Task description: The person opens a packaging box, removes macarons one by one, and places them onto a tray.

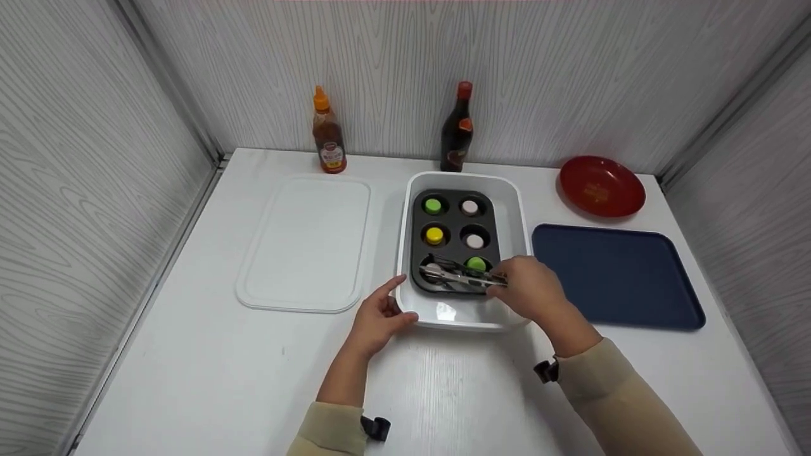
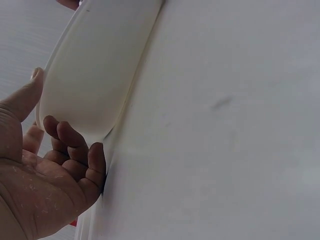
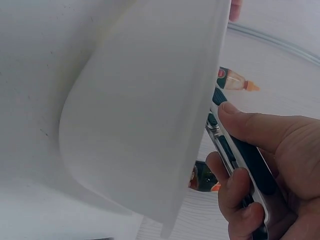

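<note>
The person's left hand holds the near corner of a deep white plastic bin, thumb against one side of the rim and forefinger against the other, with the remaining fingers curled by the outer wall. The right hand, above the bin's opposite edge, grips metal tongs with dark handle insets, thumb laid along the handle and fingers wrapped beneath. A dark six-cup muffin pan sits in the bin, just beyond and between the hands. The tongs reach leftward from the right hand over the pan's near row, their tips at the cup closest to the left hand; whether they pinch anything cannot be told.

In the near row, a green disc sits in the cup beside the right hand. The middle row holds a yellow disc on the left hand's side and a pale pink disc on the right hand's. Farthest from the hands are another green disc and another pale pink one. A navy tray lies just to the right hand's right.
</note>
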A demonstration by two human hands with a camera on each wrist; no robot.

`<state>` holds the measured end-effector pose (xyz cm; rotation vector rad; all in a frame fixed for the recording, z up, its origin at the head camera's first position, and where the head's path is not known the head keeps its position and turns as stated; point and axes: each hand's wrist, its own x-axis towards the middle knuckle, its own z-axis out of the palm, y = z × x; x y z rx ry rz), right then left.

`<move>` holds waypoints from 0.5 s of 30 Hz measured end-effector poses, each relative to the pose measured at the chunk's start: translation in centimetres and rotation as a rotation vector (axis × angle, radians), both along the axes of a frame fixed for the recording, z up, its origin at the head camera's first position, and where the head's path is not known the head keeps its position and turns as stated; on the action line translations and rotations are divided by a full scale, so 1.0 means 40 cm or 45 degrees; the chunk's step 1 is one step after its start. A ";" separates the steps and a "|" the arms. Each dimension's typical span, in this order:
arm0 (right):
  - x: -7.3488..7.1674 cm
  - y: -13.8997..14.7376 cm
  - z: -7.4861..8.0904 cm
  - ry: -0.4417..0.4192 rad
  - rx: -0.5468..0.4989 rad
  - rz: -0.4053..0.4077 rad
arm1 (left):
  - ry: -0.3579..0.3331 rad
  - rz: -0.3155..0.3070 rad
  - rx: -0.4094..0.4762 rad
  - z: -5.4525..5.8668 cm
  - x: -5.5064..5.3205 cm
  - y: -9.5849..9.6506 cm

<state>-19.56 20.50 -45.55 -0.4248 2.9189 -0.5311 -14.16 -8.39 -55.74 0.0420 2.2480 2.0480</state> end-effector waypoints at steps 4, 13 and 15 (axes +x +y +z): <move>0.003 -0.001 -0.007 0.030 0.001 -0.010 | 0.009 0.000 0.014 -0.002 -0.002 0.000; 0.016 0.005 -0.023 0.089 -0.040 -0.026 | -0.010 0.017 0.009 -0.001 -0.001 0.001; 0.017 0.005 -0.026 0.093 -0.046 -0.025 | -0.017 0.018 0.006 0.000 0.000 0.001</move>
